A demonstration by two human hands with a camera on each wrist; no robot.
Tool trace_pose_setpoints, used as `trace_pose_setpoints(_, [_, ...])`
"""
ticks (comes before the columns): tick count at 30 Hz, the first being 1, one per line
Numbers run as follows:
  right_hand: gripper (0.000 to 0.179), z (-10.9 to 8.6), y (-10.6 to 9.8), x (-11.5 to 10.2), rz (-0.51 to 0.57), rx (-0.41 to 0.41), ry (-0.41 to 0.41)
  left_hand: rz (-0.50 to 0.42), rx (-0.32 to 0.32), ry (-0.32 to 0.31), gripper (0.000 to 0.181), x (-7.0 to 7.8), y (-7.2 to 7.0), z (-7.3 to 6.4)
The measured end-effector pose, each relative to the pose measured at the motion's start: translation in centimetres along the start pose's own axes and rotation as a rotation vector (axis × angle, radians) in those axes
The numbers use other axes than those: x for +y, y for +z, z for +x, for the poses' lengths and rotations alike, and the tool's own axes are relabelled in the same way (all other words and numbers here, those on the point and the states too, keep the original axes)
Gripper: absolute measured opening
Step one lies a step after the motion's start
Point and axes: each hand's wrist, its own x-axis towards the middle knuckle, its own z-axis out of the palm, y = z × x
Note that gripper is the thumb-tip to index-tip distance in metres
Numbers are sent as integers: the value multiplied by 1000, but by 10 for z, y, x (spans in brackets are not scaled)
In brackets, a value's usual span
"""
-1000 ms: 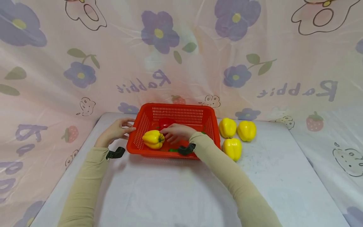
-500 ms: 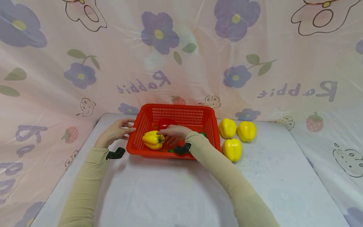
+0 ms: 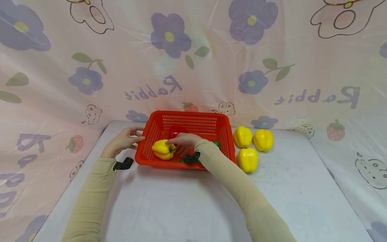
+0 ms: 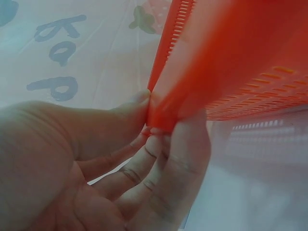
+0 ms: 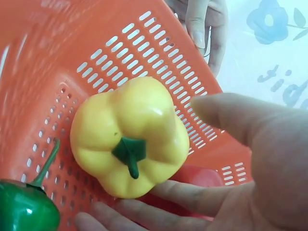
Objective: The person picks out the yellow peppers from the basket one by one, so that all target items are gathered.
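My left hand (image 3: 122, 140) pinches the left rim of the red plastic basket (image 3: 193, 116) between thumb and fingers, as the left wrist view shows close up. Inside the basket, my right hand (image 3: 186, 141) is at a yellow bell pepper (image 5: 130, 134). In the right wrist view its fingers reach straight along the pepper's underside, and the thumb stands a little apart from the other side. The pepper's green stem faces the wrist camera. A red pepper (image 3: 176, 130) lies behind the right hand, partly hidden. A green pepper (image 5: 29, 207) with a long stem lies near the yellow one.
Three yellow bell peppers stand on the table right of the basket: one at the back (image 3: 243, 136), one farther right (image 3: 263, 139), one in front (image 3: 248, 160). More green (image 3: 216, 144) shows beyond the right wrist. A printed cloth (image 3: 205, 74) hangs behind the white table (image 3: 169, 205).
My right hand has moved slightly left, its thumb side now overlapping the yellow bell pepper in the head view. The left hand and the basket have stayed in place.
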Motion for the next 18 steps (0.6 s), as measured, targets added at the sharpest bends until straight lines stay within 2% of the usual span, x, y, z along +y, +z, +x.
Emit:
trace_pose_setpoints(11, [41, 1, 1, 0, -24, -23, -40, 2, -1, 4, 51, 1, 0, -1])
trace_pose_setpoints(18, [41, 1, 1, 1, -33, -5, -35, 8, -6, 1, 53, 1, -1, -1])
